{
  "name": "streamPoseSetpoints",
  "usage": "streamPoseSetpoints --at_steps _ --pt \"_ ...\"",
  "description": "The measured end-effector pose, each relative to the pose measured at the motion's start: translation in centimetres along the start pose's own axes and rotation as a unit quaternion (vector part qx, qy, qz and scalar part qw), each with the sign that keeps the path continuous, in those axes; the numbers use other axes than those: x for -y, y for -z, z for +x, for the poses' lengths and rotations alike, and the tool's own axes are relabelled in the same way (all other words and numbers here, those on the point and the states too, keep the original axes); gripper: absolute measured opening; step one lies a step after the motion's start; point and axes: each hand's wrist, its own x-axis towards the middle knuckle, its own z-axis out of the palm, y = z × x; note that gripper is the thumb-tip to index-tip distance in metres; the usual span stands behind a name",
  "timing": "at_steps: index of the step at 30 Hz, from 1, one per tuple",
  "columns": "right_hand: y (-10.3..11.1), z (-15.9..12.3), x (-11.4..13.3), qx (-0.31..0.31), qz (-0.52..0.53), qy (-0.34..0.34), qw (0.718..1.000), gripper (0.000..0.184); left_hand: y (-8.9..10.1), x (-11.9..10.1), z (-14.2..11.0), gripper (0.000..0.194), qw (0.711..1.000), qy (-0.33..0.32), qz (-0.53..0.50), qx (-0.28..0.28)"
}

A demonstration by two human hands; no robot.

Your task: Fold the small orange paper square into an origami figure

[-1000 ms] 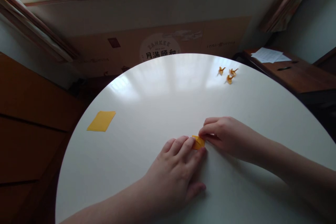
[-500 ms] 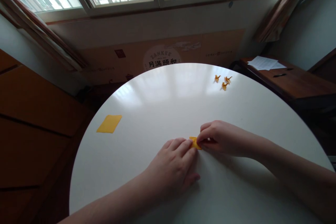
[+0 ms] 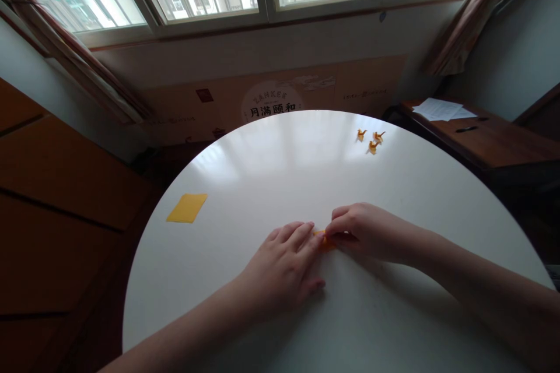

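We see the small folded paper below and right of the frame's center, partly hidden between our hands on the white tabletop. The left hand lies flat, fingers stretched out and close together, tips against the paper's left side; the right hand has its fingers drawn narrow, apparently pinching the right side. If our left fingers ease off, the paper could skid on the glossy tabletop and a crease land crooked; if our right fingers tug too hard — the piece is tiny — it could tear. We count two hands, one folded paper between them, three folded figures at upper right, and one yellow square at left — single sheet or several, we cannot tell.
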Motion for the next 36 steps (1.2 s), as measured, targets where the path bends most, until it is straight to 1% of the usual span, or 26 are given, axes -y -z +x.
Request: streamPoseSetpoints --at_steps 5,9,13,17,22,26,29,33,36 --pt "0.2 -0.1 0.1 0.014 0.012 -0.005 1.0 0.017 -0.6 0.1 0.0 0.064 1.0 0.001 0.012 0.002" --pt "0.6 -0.3 0.1 0.041 0.016 0.01 0.999 0.018 -0.5 -0.3 0.0 0.062 1.0 -0.015 0.017 0.001" --pt "0.9 -0.4 0.1 0.048 0.011 0.025 0.998 0.018 -0.4 -0.7 0.0 0.059 0.999 -0.016 0.027 0.007" --pt "1.0 -0.6 0.1 0.062 0.0 0.034 0.998 0.02 -0.5 -0.7 0.1 0.06 0.999 -0.02 0.026 0.002" --pt "1.1 -0.7 0.1 0.07 0.019 0.034 0.997 0.02 -0.7 -0.6 0.0 0.061 1.0 -0.02 0.02 -0.001" --pt "0.8 -0.4 0.1 0.057 0.031 0.015 0.998 0.018 -0.8 -0.6 -0.1 0.061 1.0 -0.022 0.021 -0.003" --pt "0.4 -0.2 0.1 0.034 0.024 -0.013 0.999 0.017 -0.9 -0.5 -0.1 0.062 0.999 -0.024 0.022 -0.007" --pt "-0.1 0.1 0.3 -0.003 -0.018 -0.038 0.999 0.018 -0.9 -0.5 -0.1 0.062 0.999 -0.025 0.019 -0.013" --pt "-0.5 0.3 0.6 -0.013 -0.054 -0.043 0.998 0.019 -0.8 -0.6 0.0 0.062 1.0 -0.021 0.014 -0.015"
